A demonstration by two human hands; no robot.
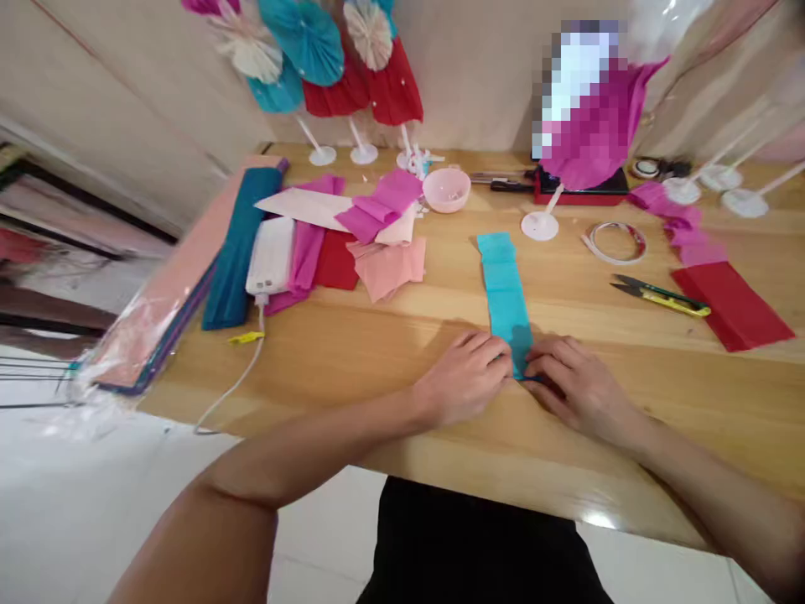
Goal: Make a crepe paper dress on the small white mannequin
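Note:
A blue crepe paper strip [505,289] with creases across it lies lengthwise on the wooden table, its near end between my two hands. My left hand [470,373] pinches the left side of that end, fingers curled against the tabletop. On the opposite side my right hand [575,382] pinches the right corner, thumb below and fingers above. A dark narrow edge shows between the fingertips, where the near end looks folded. The fingertips cover part of the paper there.
Thread snips [667,295], a red paper piece [733,306] and a wire coil [616,243] lie to the right. Left are a white power bank [272,256], pink and peach papers [390,267] and a pink bowl [446,190]. Paper decorations on white stands [363,153] line the back.

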